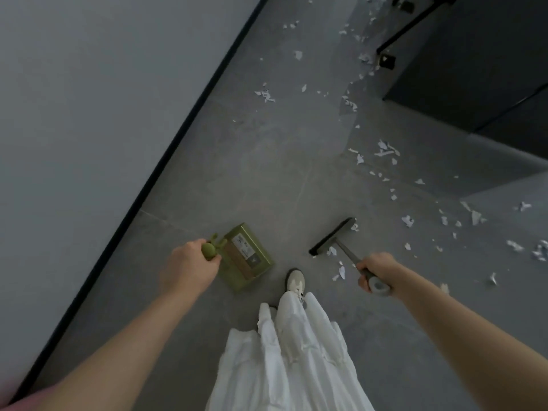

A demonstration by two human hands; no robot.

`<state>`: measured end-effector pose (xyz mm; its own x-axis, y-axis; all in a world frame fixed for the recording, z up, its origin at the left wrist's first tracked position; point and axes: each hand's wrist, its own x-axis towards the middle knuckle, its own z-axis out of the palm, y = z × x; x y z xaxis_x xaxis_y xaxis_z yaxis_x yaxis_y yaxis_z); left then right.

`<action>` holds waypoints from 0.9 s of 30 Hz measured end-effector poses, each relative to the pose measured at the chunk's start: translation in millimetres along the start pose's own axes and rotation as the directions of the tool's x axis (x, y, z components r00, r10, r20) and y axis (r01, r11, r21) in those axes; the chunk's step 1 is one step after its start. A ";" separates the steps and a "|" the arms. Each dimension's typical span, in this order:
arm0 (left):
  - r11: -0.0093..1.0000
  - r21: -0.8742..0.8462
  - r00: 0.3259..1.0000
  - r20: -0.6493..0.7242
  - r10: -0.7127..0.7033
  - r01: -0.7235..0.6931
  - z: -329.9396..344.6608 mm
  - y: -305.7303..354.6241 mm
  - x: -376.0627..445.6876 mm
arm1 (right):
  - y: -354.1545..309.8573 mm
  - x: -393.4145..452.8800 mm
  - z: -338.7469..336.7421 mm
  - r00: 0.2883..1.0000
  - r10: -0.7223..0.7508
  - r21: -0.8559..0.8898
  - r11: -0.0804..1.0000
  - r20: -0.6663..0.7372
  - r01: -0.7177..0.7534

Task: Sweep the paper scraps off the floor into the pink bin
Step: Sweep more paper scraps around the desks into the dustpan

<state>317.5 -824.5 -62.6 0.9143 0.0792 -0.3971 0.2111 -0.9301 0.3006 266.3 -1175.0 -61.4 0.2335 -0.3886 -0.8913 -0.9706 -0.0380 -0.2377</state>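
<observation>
Scraps (pixel 385 151) (white) litter floor (pixel 281 173) — fingers grip broom (pixel 333 237), dustpan (pixel 246 256)

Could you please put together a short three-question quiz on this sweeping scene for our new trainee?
1. True or false: the left hand holds the green dustpan by its handle.
2. What does the right hand grip? A. a mop B. the brush C. a cloth
3. Fill in: most paper scraps lie on the floor to the ___ of the brush head, not towards the wall.

Key
1. True.
2. B; its dark head rests low by the floor, with a few scraps right beside it.
3. Right; the pink bin is not clearly in view.
</observation>
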 end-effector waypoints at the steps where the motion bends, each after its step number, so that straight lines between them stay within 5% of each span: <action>1: 1.000 0.016 1.000 0.009 0.021 -0.021 2.7 2.1 -2.8 | 6.6 -6.6 -3.1 1.000 -0.006 0.031 1.000 -0.005 0.006; 9: 0.988 0.100 0.993 0.046 0.111 -0.115 15.4 22.4 -23.3 | 60.0 -20.9 -17.3 0.996 -0.014 0.137 0.991 0.086 0.002; 16: 0.974 0.153 0.985 0.063 0.159 -0.167 32.7 58.4 -39.8 | 98.4 -1.9 -33.2 0.979 -0.008 -0.031 0.999 0.202 0.014; 27: 0.970 0.146 0.981 0.057 0.187 -0.194 73.8 133.4 -103.9 | 204.5 17.9 -133.6 0.993 0.091 -0.467 0.883 0.075 -0.046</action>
<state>225.1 -983.3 -45.3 0.9167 -0.1169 -0.3822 -0.0227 -0.9700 0.2421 64.2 -1312.7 -74.4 0.1475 -0.3201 -0.9358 -0.8953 -0.4454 0.0113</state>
